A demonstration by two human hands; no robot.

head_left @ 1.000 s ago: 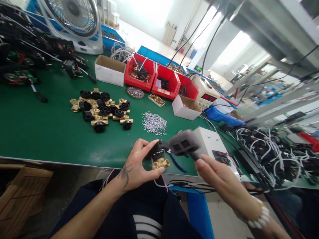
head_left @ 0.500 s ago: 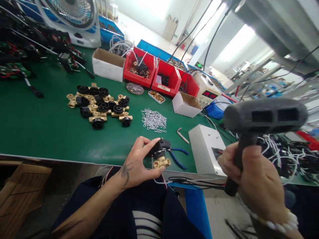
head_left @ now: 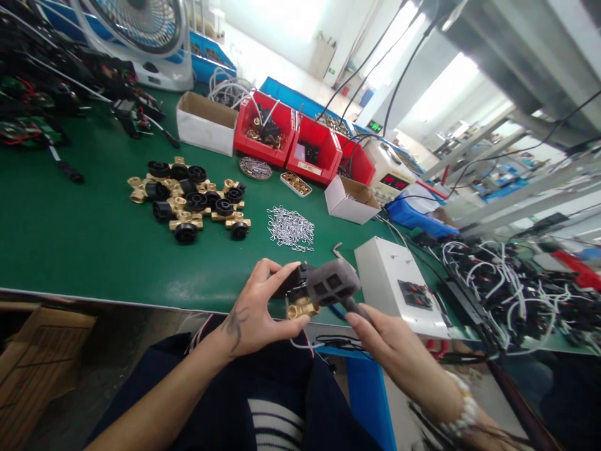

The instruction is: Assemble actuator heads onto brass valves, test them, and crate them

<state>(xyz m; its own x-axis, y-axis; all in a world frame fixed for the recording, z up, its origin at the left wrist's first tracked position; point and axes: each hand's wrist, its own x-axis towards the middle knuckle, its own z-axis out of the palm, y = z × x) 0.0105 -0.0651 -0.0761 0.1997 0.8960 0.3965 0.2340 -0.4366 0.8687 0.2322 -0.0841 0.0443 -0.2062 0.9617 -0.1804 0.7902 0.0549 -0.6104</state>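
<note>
My left hand (head_left: 263, 307) is closed around a brass valve (head_left: 303, 309) with a black housing (head_left: 292, 282), at the front edge of the green bench. In my right hand (head_left: 385, 332) is the handle of a grey mallet (head_left: 334, 280). The mallet's head lies against or just in front of the right side of the black housing; whether they touch I cannot tell. Behind the mallet, blue-handled pliers (head_left: 337, 311) are mostly hidden. A heap of wire clips (head_left: 290, 227) lies beyond my hands, beside a small bent metal tool (head_left: 337, 249).
Several brass valves with black caps (head_left: 186, 230) stand to the left. Red bins (head_left: 313, 150), a white carton (head_left: 206, 128) and a small open box (head_left: 351, 199) line the back. At right are a grey switch box (head_left: 392, 282) and tangled cables (head_left: 498, 294).
The mallet in my right hand has swung down and left from its raised place, to the valve's housing. My left hand and the valve stay nearly where they were.
</note>
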